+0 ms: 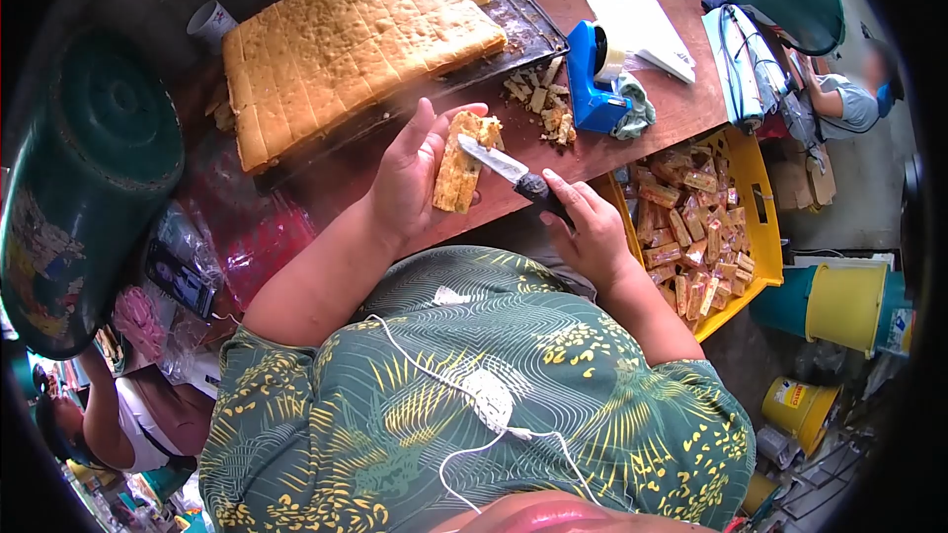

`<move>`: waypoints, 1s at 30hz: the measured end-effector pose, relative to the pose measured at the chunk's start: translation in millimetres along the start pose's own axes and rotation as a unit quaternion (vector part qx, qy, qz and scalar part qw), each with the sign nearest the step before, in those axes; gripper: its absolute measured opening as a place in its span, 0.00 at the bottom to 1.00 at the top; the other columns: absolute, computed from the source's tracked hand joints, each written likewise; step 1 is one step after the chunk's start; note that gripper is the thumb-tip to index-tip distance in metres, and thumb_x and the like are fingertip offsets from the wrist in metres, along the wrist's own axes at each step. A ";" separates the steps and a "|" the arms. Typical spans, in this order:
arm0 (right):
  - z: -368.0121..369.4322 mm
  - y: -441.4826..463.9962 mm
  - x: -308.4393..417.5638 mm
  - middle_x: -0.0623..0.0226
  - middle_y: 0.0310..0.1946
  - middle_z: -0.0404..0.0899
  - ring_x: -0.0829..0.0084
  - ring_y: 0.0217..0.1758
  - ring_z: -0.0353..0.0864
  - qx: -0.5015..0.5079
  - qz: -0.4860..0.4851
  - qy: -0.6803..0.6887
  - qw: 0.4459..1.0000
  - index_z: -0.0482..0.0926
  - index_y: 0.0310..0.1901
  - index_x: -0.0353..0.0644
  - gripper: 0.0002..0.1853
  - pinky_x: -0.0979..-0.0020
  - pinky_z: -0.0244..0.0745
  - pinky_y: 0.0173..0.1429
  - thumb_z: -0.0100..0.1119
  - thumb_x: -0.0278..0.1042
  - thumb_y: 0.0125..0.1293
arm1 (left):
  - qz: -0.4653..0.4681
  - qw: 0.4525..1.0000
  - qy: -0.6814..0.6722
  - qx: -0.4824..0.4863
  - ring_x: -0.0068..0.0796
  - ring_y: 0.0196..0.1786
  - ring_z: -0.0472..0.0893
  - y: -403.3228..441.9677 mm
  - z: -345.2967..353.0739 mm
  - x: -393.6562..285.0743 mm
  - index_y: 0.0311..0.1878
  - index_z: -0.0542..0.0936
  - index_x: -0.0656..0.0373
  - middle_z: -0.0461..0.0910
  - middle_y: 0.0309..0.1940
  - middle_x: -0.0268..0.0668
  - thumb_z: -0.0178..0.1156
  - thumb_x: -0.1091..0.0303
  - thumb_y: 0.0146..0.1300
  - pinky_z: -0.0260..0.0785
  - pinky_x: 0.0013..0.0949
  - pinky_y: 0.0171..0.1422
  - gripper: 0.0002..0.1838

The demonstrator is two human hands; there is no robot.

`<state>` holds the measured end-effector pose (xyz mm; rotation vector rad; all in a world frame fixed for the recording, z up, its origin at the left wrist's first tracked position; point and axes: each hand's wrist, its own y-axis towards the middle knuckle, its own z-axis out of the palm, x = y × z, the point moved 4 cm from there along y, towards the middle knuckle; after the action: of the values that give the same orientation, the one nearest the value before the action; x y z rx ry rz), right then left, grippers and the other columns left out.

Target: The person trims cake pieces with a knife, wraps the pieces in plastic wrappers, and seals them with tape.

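Note:
A strip of cake (455,164) lies in my left hand (413,163), held across the palm and fingers. My right hand (590,234) grips a knife (497,160) by its dark handle, and the blade rests against the upper part of the cake strip. Behind my hands, a large scored slab of golden cake (346,49) sits on a dark baking tray (528,15). Cake scraps and crumbs (543,101) are piled at the tray's near right corner.
A blue tape dispenser (592,89) stands right of the crumbs, near white sheets (632,10). A yellow crate (765,207) of wrapped pieces is at the right. A green drum (89,178) stands left. People are visible at the far right and lower left.

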<state>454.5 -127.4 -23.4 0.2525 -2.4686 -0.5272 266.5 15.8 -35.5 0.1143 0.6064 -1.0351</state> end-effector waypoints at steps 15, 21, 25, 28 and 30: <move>3.1 0.2 -6.5 0.56 0.38 0.80 0.54 0.34 0.81 0.006 0.024 0.034 0.999 0.74 0.70 0.46 0.30 0.58 0.78 0.38 0.68 0.30 0.65 | -0.008 1.000 0.011 0.011 0.36 0.45 0.84 -0.9 -10.4 -1.9 0.66 0.75 0.56 0.83 0.48 0.42 0.46 0.26 0.71 0.84 0.36 0.36 0.41; 3.8 -0.5 -5.6 0.56 0.38 0.80 0.53 0.33 0.81 0.024 0.034 0.073 0.996 0.74 0.70 0.45 0.30 0.59 0.78 0.39 0.66 0.29 0.67 | -0.004 1.000 0.011 0.009 0.36 0.45 0.84 1.1 -11.3 0.5 0.65 0.76 0.56 0.83 0.46 0.43 0.46 0.26 0.72 0.85 0.35 0.35 0.41; 3.5 -1.3 -9.1 0.56 0.37 0.79 0.54 0.34 0.79 0.013 0.052 0.078 0.996 0.74 0.71 0.45 0.29 0.62 0.78 0.40 0.66 0.28 0.67 | -0.008 1.000 0.009 0.006 0.37 0.46 0.85 0.3 -9.8 0.6 0.66 0.75 0.57 0.82 0.47 0.42 0.46 0.27 0.72 0.85 0.35 0.35 0.41; 7.1 -1.8 -17.5 0.58 0.36 0.79 0.60 0.34 0.79 0.019 0.058 0.104 0.993 0.73 0.71 0.42 0.27 0.66 0.77 0.42 0.63 0.30 0.71 | -0.007 1.000 0.011 0.001 0.36 0.45 0.85 0.2 -12.4 1.0 0.67 0.74 0.57 0.82 0.48 0.41 0.45 0.27 0.72 0.86 0.35 0.36 0.41; 14.1 -10.4 -32.8 0.61 0.36 0.80 0.65 0.35 0.79 0.034 0.153 0.227 0.961 0.72 0.72 0.40 0.26 0.68 0.76 0.43 0.61 0.33 0.74 | -0.007 1.000 0.023 0.003 0.35 0.45 0.85 0.2 -11.3 0.4 0.67 0.74 0.57 0.81 0.49 0.41 0.45 0.27 0.72 0.86 0.35 0.36 0.41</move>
<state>473.2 -122.7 -55.3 0.0107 -2.0266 -0.2196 262.1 19.8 -45.2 0.1406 0.6461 -1.0497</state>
